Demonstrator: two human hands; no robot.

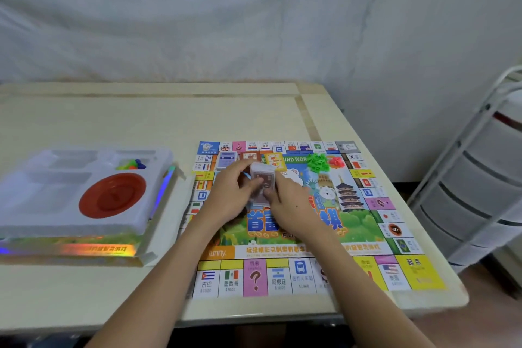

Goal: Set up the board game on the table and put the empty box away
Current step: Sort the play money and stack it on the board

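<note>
While both hands hold one stack of paper money (262, 185) over the middle of the board (367, 237), the left hand (234, 196) grips its left side and the right hand (292, 203) its right. The stack's long axis points away from the person. The box (158, 223), with its tray (84, 186), lies well to the left on the surface (141, 121), nearer the left hand.
</note>
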